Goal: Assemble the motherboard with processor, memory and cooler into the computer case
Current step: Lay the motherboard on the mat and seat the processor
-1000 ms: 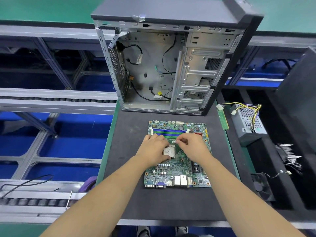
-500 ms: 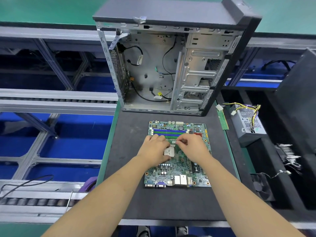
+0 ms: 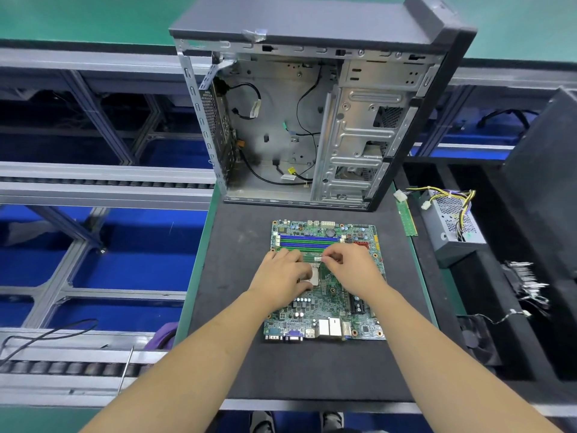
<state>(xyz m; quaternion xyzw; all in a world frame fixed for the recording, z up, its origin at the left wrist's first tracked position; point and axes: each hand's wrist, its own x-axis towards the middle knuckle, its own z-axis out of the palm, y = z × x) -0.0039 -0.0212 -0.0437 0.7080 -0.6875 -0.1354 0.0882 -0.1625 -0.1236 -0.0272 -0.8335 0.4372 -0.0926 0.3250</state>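
Seating a memory module (image 3: 313,257) into the motherboard (image 3: 324,282), flat on the black mat (image 3: 237,276) just in front of the open computer case (image 3: 312,120): left hand (image 3: 282,273) curled over the module's left end, right hand (image 3: 351,270) pinching its right end between thumb and fingertips. Next, by the look of it, even downward pressure until the slot latches close. To the right of the motherboard, a spare memory stick (image 3: 408,218), power supply (image 3: 452,220) and fan (image 3: 477,337) waiting; loose cables (image 3: 281,179) inside the case likely in the way later.
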